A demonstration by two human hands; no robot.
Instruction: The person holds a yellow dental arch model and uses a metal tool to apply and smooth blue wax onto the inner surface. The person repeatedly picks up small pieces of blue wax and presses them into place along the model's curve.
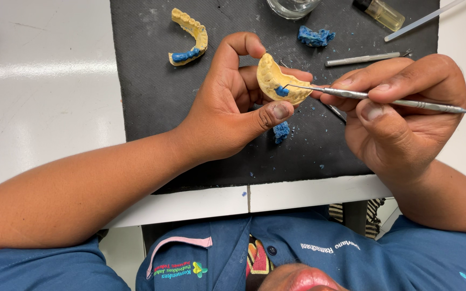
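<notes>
My left hand grips a yellow plaster dental cast between thumb and fingers, above a black mat. A small patch of blue wax sits on the cast. My right hand pinches a thin metal carving tool like a pen. Its hooked tip touches the cast right beside the blue wax.
A second yellow cast with blue wax lies at the mat's upper left. Blue wax lumps and crumbs lie on the mat. Another metal tool, a small bottle, a glass vessel and a white rod lie at the far edge.
</notes>
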